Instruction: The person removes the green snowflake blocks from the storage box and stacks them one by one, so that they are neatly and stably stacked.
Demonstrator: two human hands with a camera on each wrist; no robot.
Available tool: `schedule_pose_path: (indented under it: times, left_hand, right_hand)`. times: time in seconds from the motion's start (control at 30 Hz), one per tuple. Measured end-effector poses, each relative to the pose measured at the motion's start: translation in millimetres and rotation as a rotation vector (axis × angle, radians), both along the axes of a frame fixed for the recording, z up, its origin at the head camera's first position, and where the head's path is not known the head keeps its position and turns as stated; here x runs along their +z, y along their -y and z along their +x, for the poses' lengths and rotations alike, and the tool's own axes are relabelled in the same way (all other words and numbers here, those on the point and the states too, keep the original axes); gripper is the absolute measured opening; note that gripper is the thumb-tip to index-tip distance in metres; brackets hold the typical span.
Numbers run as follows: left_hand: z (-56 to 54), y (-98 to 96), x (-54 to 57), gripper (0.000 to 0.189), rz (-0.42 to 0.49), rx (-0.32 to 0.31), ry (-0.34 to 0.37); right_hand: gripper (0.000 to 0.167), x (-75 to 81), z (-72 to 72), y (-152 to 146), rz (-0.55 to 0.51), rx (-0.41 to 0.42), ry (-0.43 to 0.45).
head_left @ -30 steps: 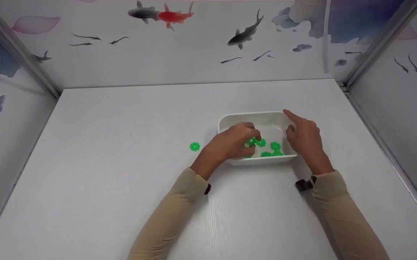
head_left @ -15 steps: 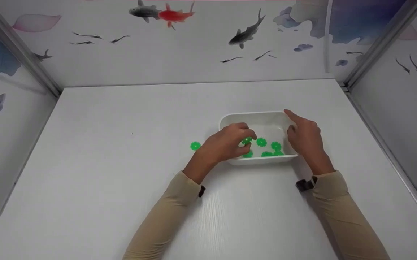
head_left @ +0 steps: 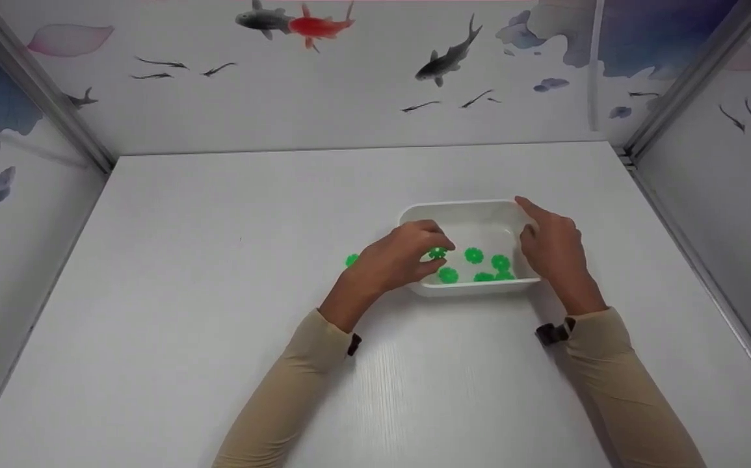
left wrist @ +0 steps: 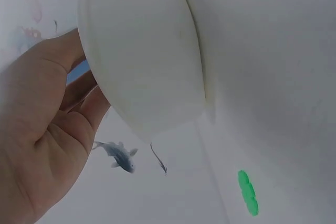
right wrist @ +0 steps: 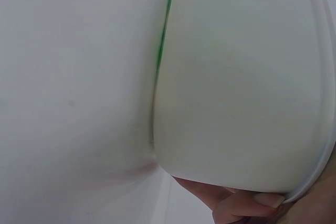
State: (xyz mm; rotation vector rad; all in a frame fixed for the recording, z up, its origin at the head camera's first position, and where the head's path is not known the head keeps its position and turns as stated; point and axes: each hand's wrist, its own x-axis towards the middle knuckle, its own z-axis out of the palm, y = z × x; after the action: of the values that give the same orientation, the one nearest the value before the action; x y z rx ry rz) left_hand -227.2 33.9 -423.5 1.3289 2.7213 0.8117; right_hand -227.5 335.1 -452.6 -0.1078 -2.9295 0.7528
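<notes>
A shallow white plastic tray (head_left: 473, 287) stands on the table, with several green flower-shaped discs (head_left: 473, 255) on its floor. Over the tray's left end, my left hand (head_left: 385, 257) pinches one green flower-shaped disc (head_left: 437, 252) between curled fingers and thumb. At the right end my right hand (head_left: 556, 250) grips the tray's rim, its index finger along the far corner. In the left wrist view the tray's outer wall (left wrist: 142, 51) hides the fingertips. One loose disc (head_left: 352, 260) lies on the table, partly hidden behind the left hand; the left wrist view shows this disc (left wrist: 248, 192) too.
A white table (head_left: 206, 273) surrounds the tray. Panels printed with fish (head_left: 450, 58) close off the back and both sides. A dark wrist device (head_left: 552, 334) sits at the right cuff, and another dark device (head_left: 354, 344) at the left.
The left hand has drawn leftward toward the tray's left end with the pinched disc, uncovering a disc near the front wall. The right hand has stayed on the rim.
</notes>
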Motion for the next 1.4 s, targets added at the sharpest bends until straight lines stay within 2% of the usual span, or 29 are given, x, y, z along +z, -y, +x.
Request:
schedule_pose_path:
  times: [0.3,0.57,0.73,0.9,1.13,1.27,1.4]
  left_hand:
    - [4.1,17.7,8.6,0.032,0.084,0.028,-0.021]
    - [3.8,43.5,13.5,0.031,0.142,0.106,-0.027]
    - [1.7,63.2,14.1,0.032,0.194,0.182,-0.029]
    - [0.3,79.3,10.8,0.032,0.216,0.235,-0.021]
    - [-3.1,93.1,0.9,0.03,0.211,0.247,0.032]
    - [-6.6,99.2,-5.0,0.03,0.183,0.269,0.079]
    - [-8.6,101.1,-10.1,0.03,0.123,0.291,0.092]
  right_hand:
    - [0.059,1.5,2.0,1,0.017,0.005,-0.039]
    - [0.058,0.9,2.5,2,0.011,0.004,-0.025]
    - [0.059,-0.1,0.7,2,0.009,0.001,-0.025]
    - [0.059,-1.2,0.2,1,0.01,-0.009,-0.022]
    - [0.059,-1.5,2.4,0,0.004,0.002,-0.041]
    - [0.058,-0.5,2.7,0,0.004,0.015,-0.059]
    - [0.058,-0.9,1.8,1,0.009,0.017,-0.052]
